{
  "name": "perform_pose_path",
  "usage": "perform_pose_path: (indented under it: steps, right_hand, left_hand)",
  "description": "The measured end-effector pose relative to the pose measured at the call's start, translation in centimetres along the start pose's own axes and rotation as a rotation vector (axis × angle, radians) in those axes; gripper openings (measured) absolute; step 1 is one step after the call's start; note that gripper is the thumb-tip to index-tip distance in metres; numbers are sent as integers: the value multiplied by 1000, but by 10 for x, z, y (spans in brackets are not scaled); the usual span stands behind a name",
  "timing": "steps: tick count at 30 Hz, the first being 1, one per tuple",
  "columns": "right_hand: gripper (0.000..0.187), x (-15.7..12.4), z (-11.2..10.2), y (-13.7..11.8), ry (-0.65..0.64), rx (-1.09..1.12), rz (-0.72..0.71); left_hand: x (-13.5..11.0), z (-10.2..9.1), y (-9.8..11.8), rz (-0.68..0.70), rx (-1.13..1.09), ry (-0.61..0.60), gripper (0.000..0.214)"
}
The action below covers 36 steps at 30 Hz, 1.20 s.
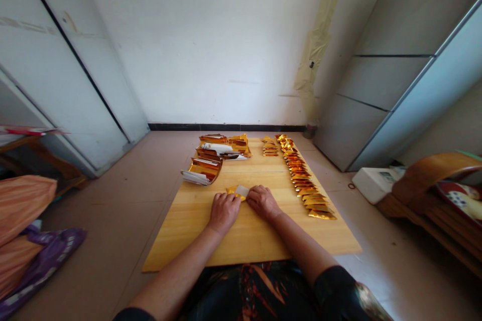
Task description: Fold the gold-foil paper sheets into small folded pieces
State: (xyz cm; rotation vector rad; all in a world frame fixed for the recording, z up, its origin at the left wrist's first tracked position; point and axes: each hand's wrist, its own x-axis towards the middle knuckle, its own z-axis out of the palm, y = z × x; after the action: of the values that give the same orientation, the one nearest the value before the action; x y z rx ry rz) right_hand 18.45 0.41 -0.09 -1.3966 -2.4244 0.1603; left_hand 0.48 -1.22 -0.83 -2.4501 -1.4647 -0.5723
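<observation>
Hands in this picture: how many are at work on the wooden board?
2: the person's left hand and right hand, side by side on the gold foil piece near the middle of the wooden board. No other hands show.

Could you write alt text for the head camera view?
A left hand and right hand press a small gold foil piece on a wooden board. Folded gold pieces line the board's right side; curved gold stacks stand at far left.
</observation>
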Motion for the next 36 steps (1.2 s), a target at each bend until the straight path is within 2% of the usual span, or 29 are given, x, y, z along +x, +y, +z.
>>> perform_pose_path:
  steps: [17, 24, 36]
  right_hand:
    - [16, 12, 3, -12, -44, -19, 200]
    - [19, 15, 8, -9, -54, -82, 177]
    - [13, 19, 3, 0, -18, 47, 83]
  left_hand:
    - [8, -5, 9, -160, -21, -85, 16]
    - [8, -1, 7, -166, -43, -113, 16]
    - [-2, -4, -5, -42, -164, -89, 17]
